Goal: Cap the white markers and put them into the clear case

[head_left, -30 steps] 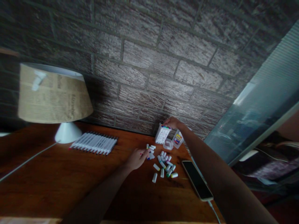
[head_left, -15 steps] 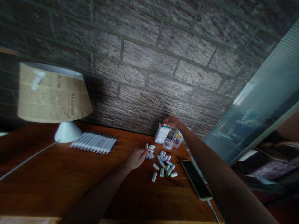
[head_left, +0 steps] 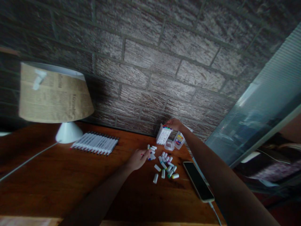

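Note:
My right hand (head_left: 174, 124) reaches over the top of a white marker case (head_left: 163, 134) with coloured marker ends showing. Its fingers are closed at those ends, around what looks like a marker. Low over the table, my left hand (head_left: 139, 158) has its fingers pressed together beside a few white caps (head_left: 153, 148). Whether something small sits in that pinch is hidden. More loose marker caps (head_left: 164, 165), white with coloured ends, lie scattered to its right. Farther left, a row of white markers (head_left: 95, 143) lies side by side.
A clear plastic lid (head_left: 179, 140) and a small clear tray (head_left: 169, 145) are beside the case. A phone (head_left: 198, 181) with a cable lies near the right edge of the wooden table (head_left: 131, 194). A lamp (head_left: 56, 94) stands left, before a brick wall (head_left: 150, 59).
My right hand has come slightly lower over the marker case, and the dark tip near its fingers no longer shows. The left hand and the caps stay put.

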`<action>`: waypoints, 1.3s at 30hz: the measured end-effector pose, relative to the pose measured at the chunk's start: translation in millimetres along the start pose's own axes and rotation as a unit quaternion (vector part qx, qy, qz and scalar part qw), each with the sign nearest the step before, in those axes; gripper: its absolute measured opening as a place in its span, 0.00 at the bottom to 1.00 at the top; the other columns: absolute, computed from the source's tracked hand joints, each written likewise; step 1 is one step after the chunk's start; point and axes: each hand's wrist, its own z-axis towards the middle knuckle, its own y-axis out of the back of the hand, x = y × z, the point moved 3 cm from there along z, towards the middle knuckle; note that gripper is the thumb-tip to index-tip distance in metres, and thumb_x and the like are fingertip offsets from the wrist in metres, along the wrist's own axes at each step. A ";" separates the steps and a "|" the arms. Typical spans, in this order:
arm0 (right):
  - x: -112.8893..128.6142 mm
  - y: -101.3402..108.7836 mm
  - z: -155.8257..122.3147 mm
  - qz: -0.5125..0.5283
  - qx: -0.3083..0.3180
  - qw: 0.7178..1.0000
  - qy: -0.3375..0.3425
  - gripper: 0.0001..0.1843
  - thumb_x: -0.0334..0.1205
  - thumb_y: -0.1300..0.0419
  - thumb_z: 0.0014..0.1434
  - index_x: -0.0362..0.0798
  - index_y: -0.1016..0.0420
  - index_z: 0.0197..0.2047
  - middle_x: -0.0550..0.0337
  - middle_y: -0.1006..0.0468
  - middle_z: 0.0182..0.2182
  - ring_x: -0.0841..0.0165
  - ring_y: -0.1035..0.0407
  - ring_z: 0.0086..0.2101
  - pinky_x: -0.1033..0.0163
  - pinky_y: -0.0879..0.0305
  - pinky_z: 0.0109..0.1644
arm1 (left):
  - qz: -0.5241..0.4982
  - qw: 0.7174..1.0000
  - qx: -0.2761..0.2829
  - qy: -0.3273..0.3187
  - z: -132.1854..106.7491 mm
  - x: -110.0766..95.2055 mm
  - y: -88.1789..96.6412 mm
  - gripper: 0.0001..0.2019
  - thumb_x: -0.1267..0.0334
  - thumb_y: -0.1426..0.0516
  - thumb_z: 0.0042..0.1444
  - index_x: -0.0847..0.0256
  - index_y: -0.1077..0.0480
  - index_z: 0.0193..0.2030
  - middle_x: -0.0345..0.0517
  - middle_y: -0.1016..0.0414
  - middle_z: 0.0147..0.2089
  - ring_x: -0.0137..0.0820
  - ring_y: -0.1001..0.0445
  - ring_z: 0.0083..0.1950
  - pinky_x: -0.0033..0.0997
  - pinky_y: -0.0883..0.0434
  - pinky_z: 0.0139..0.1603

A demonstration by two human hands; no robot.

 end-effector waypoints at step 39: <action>2.2 -0.7 4.8 0.017 -0.027 0.999 -0.014 0.11 0.38 0.39 0.65 0.48 0.14 0.42 0.59 0.13 0.35 0.69 0.20 0.36 0.72 0.30 0.37 | -0.020 1.000 -0.001 0.006 -0.5 -0.5 0.3 0.35 0.35 0.59 0.68 0.59 0.26 0.28 0.45 0.24 0.25 0.34 0.23 0.34 0.29 0.33 0.36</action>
